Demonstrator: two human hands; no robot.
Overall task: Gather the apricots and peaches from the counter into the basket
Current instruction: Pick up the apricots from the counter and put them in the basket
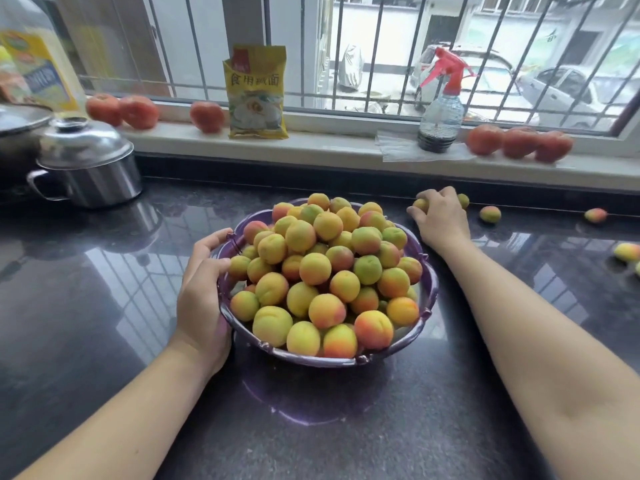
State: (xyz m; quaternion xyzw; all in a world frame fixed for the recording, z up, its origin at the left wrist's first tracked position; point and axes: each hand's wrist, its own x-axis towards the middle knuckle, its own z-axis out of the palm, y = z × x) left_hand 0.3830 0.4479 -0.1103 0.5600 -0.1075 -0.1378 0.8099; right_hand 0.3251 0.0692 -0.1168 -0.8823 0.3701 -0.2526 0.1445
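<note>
A purple basket (398, 348) heaped with yellow-orange apricots and peaches (322, 268) stands in the middle of the dark counter. My left hand (202, 289) grips the basket's left rim. To the right of the basket, at the back of the counter, my right hand (440, 216) curls over two small fruits; one (420, 204) peeks out at its fingertips, the other (463, 200) behind its knuckles. More loose fruits lie further right: one (490, 214) close by, another (595, 215) beyond it, and one (627, 251) near the right edge.
A steel pot with lid (86, 161) stands at the back left. Along the window sill sit several tomatoes (138, 111), a yellow packet (256, 91) and a spray bottle (440, 112). The dark glossy counter (104, 306) reflects the window bars.
</note>
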